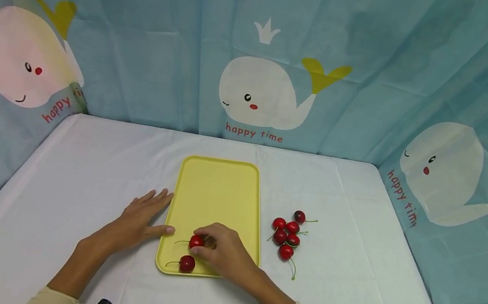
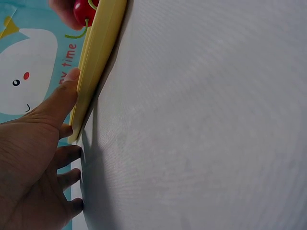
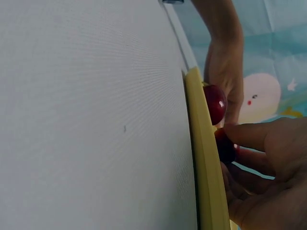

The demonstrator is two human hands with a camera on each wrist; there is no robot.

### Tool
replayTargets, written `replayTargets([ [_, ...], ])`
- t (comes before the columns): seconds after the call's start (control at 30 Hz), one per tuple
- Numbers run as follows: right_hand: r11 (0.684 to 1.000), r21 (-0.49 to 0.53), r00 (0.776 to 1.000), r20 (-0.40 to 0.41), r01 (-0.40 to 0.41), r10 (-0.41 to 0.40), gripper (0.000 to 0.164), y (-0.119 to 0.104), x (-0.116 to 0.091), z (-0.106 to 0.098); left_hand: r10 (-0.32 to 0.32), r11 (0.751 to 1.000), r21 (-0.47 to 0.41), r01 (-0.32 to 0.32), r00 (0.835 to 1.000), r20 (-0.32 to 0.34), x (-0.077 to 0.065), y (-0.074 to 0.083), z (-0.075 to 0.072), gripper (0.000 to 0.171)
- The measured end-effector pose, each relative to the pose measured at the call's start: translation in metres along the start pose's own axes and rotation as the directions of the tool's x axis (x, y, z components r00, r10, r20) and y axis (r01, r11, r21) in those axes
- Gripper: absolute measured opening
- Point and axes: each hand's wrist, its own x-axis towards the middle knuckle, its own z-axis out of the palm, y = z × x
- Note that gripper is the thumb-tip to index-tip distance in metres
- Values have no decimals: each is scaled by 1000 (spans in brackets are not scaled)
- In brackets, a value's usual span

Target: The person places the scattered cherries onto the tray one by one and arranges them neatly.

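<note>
With one cherry [image 1: 187, 264] inside the tray [image 1: 218, 191]'s near-left corner, the right hand [image 1: 227, 253] pinches a second cherry [image 1: 196, 241] beside it, the spread left hand [image 1: 138, 220] touches the left edge, and other cherries [image 1: 280, 236] lie unplaced off the right.

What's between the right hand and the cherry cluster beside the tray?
In the head view, between the right hand and the cherry cluster lie the yellow tray's right rim, then bare white cloth.

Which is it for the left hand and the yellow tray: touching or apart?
Touching: the left wrist view shows the left hand with its thumb against the side of the yellow tray.
</note>
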Motion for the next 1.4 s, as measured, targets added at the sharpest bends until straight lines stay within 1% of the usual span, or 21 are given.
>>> replayTargets([
  [0.2, 1000, -1, 1000, 15, -10, 10, 32, -2, 3, 3, 12, 1000, 0, -12, 1000, 2, 0, -1, 1, 95],
  [0.43, 1000, -24, 1000, 4, 9, -9, 33, -2, 5, 5, 38, 999, 9, -38, 999, -11, -1, 0, -1, 94],
  [0.8, 1000, 0, 1000, 17, -20, 20, 36, -2, 3, 3, 19, 1000, 1, -19, 1000, -4, -1, 1, -1, 94],
  [1.13, 1000, 9, 1000, 9, -7, 7, 31, -1, -1, 2, 16, 1000, 7, -16, 1000, 2, 0, 2, -1, 94],
  [1.4, 1000, 14, 1000, -6, -5, 5, 32, 1, -4, 1, 10, 1000, 3, -10, 1000, 7, 0, 1, -1, 95],
])
